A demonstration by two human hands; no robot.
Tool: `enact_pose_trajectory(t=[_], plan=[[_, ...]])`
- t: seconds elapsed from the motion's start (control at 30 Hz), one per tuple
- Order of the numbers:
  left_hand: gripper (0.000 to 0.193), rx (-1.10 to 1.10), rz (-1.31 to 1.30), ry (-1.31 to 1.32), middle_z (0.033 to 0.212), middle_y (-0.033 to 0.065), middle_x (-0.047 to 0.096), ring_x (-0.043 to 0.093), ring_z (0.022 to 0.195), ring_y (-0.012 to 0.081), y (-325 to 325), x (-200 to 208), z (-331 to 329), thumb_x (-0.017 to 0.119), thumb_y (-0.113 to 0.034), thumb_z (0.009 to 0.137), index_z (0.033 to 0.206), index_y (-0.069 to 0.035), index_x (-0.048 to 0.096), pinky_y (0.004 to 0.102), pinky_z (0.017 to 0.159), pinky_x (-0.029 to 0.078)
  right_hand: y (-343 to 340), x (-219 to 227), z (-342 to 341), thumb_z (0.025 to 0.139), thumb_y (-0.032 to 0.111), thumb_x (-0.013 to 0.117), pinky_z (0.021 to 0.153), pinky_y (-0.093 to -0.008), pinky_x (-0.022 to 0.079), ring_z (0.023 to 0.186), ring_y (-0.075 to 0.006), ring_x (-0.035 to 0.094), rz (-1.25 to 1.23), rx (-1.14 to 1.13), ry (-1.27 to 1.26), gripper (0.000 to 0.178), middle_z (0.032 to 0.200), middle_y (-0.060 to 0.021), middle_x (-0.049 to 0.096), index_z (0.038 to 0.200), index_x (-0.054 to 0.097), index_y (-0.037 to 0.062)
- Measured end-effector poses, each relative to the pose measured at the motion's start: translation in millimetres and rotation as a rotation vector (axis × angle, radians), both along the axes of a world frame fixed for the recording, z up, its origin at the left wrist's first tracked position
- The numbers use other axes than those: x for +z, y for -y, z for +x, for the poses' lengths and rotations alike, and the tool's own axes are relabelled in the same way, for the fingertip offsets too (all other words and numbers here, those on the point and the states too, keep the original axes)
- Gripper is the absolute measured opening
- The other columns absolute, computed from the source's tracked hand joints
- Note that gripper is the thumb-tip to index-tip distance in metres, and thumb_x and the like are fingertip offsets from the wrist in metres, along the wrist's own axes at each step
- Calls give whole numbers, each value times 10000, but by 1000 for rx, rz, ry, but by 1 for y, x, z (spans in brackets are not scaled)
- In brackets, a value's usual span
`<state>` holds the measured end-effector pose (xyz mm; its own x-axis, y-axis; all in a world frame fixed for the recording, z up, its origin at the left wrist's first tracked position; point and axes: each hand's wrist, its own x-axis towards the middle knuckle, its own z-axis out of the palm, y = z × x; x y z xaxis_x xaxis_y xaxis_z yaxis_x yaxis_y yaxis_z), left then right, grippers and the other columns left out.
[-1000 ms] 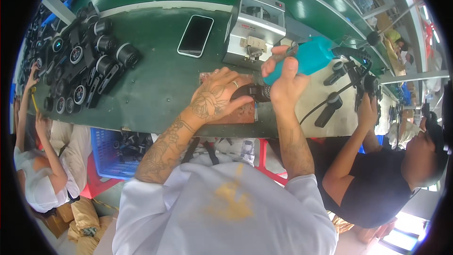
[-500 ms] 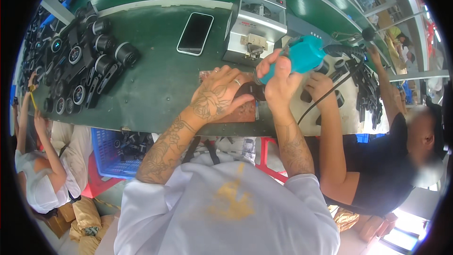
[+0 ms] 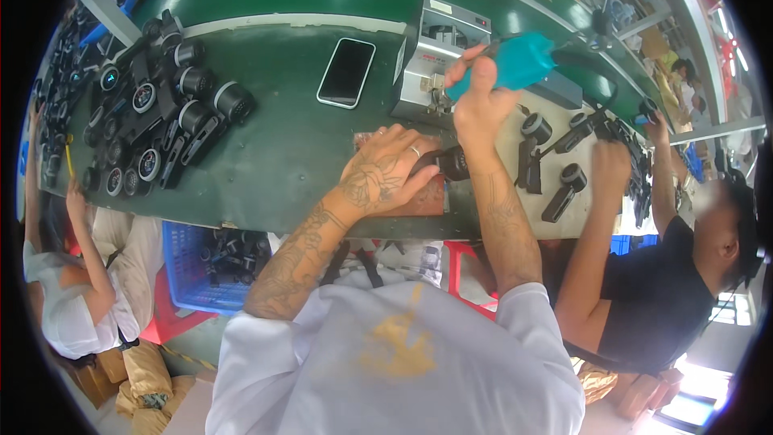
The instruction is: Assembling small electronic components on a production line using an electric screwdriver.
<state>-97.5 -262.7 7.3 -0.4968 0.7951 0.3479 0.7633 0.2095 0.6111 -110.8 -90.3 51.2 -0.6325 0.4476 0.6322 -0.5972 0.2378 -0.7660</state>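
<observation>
My left hand (image 3: 380, 171) is closed around a black handheld device with a round end (image 3: 454, 163), pressing it down on a reddish-brown board (image 3: 420, 203). The palm hides most of the device. My right hand (image 3: 481, 105) grips a teal electric screwdriver (image 3: 519, 63), raised in front of the grey screw feeder (image 3: 427, 60). The screwdriver's tip is hidden behind my fingers, so I cannot tell whether it touches the feeder.
A phone (image 3: 346, 72) lies left of the feeder. Many black devices (image 3: 145, 105) are heaped at left; several more (image 3: 570, 181) lie at right beside a co-worker's arm (image 3: 600, 209). A blue crate (image 3: 189, 270) stands below the table edge. Another person (image 3: 72, 290) sits at left.
My right hand has lifted the screwdriver up from the black device toward the feeder. The left hand stays on the device. The co-worker's hand at right has moved away to the right.
</observation>
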Motion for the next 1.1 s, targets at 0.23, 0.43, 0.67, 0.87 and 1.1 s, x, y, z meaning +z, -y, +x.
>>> enact_pose_trajectory(t=[0.23,0.43,0.67,0.87,1.1], plan=[[346,12,-23,-47,1112,138,619,564,1083,337,-2,1,-1,574,-291,957,1233,-90,629,496,997,444,-3,3,4,1030,388,580,571,-304,476,608,-165,572,-29,31,142,387,703,-60,568,997,566,2],[320,52,18,-124,1071,115,621,567,1034,321,-2,-8,-2,586,-259,943,1215,-99,640,471,949,460,11,13,63,1018,514,538,544,-317,452,579,-175,552,-141,-19,231,560,671,-74,552,1045,581,-44],[313,23,30,-56,1044,91,627,568,1005,298,-2,0,2,617,-229,915,1199,-103,646,444,902,455,15,5,92,987,552,572,558,-318,460,592,-186,557,-137,7,263,618,677,-75,553,1064,564,-62],[312,13,-3,-40,1064,92,624,565,1027,298,-4,-3,-1,615,-234,922,1202,-99,642,443,922,449,14,-9,91,983,542,587,562,-321,462,602,-183,559,-158,40,263,585,689,-76,555,1021,553,-41],[306,30,44,-78,1179,89,615,568,1061,301,-4,-1,-5,622,-247,935,1197,-91,644,449,945,449,16,-16,84,984,523,598,566,-330,467,611,-183,554,-185,52,208,526,698,-80,548,945,524,4]])
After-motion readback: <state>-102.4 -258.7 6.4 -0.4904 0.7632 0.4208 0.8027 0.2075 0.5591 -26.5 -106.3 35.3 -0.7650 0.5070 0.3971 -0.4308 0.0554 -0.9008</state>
